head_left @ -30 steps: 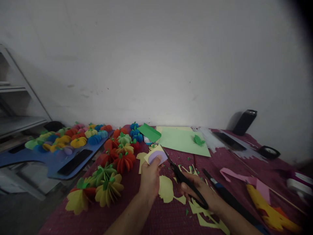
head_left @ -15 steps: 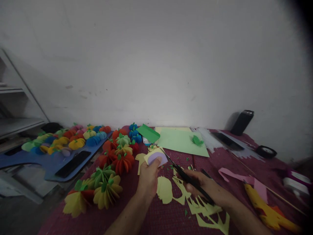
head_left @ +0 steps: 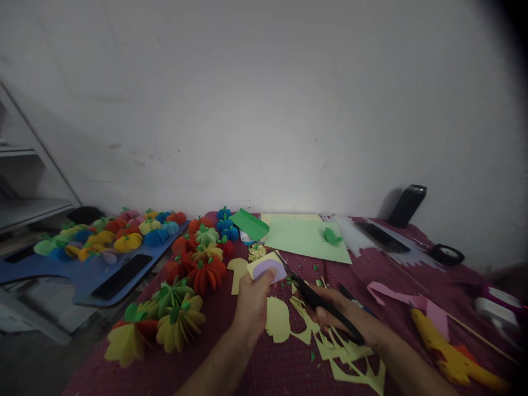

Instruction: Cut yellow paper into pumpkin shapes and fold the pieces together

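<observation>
Between thumb and fingers, my left hand [head_left: 254,300] pinches a piece of pale yellow paper [head_left: 258,265] with a lilac rounded template [head_left: 269,271] laid on top. Black-handled scissors [head_left: 319,302] are gripped in my right hand [head_left: 340,311], their blades pointing up and left to the right edge of the paper. Whether the blades are parted I cannot make out. Below my hands lie a stack of cut yellow paper shapes [head_left: 278,320] and yellow paper offcuts [head_left: 355,374]. Another yellow paper piece [head_left: 238,274] rests left of my left hand.
Folded paper pumpkins [head_left: 180,322] crowd the table's left side, with more on a blue table [head_left: 82,280]. Behind are a light green sheet [head_left: 305,239] and a dark green piece [head_left: 249,224]. To the right are a yellow glue gun [head_left: 441,346], pink strip [head_left: 412,298] and black bottle [head_left: 407,206].
The yellow paper with its lilac template has shifted slightly right and tilted in my left hand. The scissors stay at its right edge, having moved only a little.
</observation>
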`<act>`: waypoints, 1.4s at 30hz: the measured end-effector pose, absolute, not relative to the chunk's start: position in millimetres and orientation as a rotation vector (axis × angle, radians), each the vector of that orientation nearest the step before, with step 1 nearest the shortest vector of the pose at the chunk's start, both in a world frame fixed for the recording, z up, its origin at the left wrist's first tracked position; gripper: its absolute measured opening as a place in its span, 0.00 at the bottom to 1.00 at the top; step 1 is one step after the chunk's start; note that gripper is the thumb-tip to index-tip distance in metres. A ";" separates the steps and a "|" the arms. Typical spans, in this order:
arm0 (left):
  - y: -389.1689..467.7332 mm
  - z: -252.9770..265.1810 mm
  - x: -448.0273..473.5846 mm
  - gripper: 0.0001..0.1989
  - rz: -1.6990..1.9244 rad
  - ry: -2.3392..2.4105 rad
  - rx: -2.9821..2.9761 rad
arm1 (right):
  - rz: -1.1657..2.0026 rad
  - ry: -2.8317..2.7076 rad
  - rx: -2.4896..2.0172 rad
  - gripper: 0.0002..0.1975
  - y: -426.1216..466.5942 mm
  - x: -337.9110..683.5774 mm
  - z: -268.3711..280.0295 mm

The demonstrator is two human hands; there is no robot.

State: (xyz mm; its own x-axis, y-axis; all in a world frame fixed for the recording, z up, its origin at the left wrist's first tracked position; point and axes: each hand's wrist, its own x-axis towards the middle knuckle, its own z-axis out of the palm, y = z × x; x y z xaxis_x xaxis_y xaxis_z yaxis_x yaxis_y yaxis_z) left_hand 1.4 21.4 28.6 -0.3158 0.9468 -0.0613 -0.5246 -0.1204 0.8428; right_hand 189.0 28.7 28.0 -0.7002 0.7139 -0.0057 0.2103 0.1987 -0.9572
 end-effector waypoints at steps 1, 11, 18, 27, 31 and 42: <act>21.7 27.3 1.8 0.13 1.676 0.976 0.624 | 1.527 -2.027 -0.851 0.25 29.0 188.7 27.0; 21.5 24.1 4.9 0.12 1.671 0.957 0.601 | 1.549 -1.975 -0.860 0.23 25.1 186.7 33.0; 21.2 27.2 4.7 0.12 1.666 0.936 0.583 | 1.567 -1.946 -0.877 0.22 26.8 186.3 26.3; 19.9 30.2 4.6 0.11 1.648 0.933 0.585 | 1.514 -2.038 -0.899 0.20 29.0 193.6 34.1; 18.3 30.2 4.5 0.12 1.610 0.919 0.633 | 1.547 -2.087 -0.904 0.22 33.2 201.5 36.2; 13.7 29.4 6.8 0.09 1.495 0.868 0.742 | 1.615 -2.132 -0.863 0.20 32.6 214.5 65.6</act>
